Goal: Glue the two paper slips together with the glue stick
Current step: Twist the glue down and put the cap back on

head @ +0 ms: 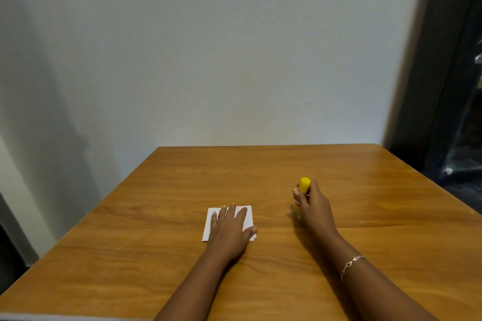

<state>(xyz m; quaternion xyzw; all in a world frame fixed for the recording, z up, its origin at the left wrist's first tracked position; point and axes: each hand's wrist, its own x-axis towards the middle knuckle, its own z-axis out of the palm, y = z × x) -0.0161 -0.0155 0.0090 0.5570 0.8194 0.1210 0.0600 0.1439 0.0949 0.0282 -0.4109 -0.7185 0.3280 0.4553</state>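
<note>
White paper slips (210,227) lie stacked near the middle of the wooden table (260,164); a second sheet's corner peeks out at the lower right. My left hand (229,229) rests flat on top of them, fingers spread, covering most of the paper. To the right, my right hand (311,206) is closed around a yellow glue stick (304,184), held upright just above or on the table, its capped top sticking out above my fingers. The stick's lower end is hidden by my hand.
A pale wall stands right behind the table's far edge. A dark door frame (443,86) and dark clutter sit at the right. The table's left edge drops off to the floor. A bracelet (350,266) is on my right wrist.
</note>
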